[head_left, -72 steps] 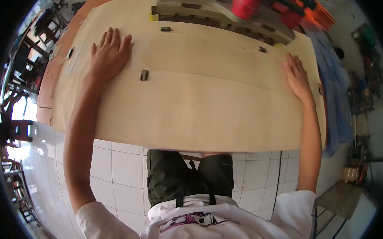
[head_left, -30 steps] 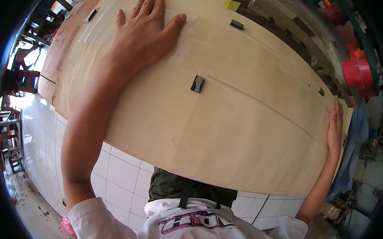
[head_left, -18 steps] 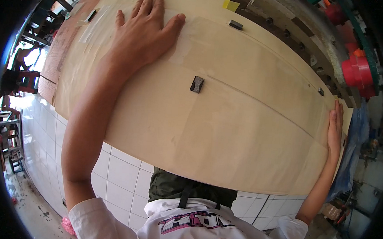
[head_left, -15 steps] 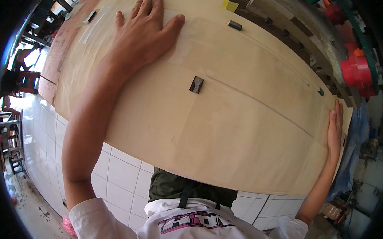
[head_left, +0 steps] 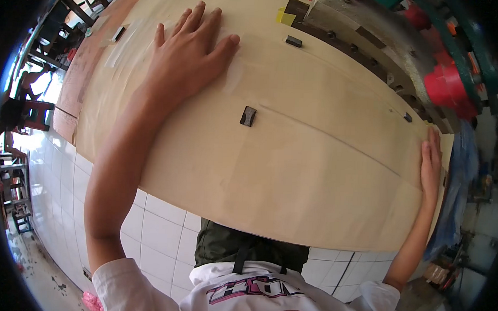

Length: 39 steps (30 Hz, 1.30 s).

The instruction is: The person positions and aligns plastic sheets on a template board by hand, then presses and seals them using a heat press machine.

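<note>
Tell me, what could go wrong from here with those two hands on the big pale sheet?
The right hand lies close to the metal assembly, so its bare fingers might get pinched if either moved.

A sideways sweep of the left hand could knock the dark block out of place, if it is loose.

Uneven pressure might skew or crease the pale sheet.

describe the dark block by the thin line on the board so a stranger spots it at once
Start with the pale board and the left hand spread on it. Lower and to the right in view, a thin line crosses the board; the dark block sits just by its left end. Unlike the two blocks beside the machine, it lies on open board.
</note>
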Motion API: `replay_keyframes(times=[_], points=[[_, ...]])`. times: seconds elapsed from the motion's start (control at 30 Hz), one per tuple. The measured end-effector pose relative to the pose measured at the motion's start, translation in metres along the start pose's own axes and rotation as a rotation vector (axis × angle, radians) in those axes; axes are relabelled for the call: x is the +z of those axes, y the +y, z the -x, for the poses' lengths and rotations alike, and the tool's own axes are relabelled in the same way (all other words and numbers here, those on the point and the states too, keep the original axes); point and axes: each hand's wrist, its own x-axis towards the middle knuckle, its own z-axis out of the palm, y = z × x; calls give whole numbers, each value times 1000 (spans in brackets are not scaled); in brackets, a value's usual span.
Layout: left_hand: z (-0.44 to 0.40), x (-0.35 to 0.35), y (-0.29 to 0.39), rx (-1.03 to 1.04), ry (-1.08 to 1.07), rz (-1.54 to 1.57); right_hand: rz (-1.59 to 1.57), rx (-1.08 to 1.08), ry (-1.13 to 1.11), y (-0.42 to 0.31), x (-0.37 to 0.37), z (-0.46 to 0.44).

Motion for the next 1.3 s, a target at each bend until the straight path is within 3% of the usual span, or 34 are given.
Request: replay_keyframes(times=[1.3], points=[[-11,1,0,-46,-95,-52,68,62,-27,-12,0,-5]])
